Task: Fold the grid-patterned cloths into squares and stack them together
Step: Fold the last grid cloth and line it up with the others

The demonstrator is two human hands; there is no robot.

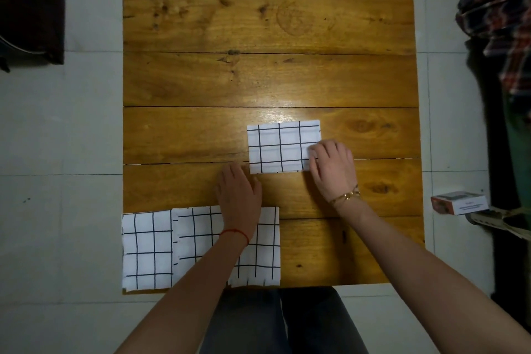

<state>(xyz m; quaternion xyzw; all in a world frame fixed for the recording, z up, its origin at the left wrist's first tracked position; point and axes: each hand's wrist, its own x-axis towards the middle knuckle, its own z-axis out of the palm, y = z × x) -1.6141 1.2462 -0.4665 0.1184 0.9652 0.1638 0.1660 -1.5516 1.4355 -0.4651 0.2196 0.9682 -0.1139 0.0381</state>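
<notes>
Lying on wooden table (201, 80): three grid-patterned cloths (280, 145), two hands (332, 167).

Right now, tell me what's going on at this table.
A person is folding grid-patterned cloths on a wooden table. The right hand rests on the right edge of a folded cloth lying near the table's middle. The left hand lies flat on the wood just off that cloth's lower left corner. Two larger cloths wait at the near left edge: one at the corner, another beside it, partly under the left forearm. Nothing is stacked yet.
</notes>
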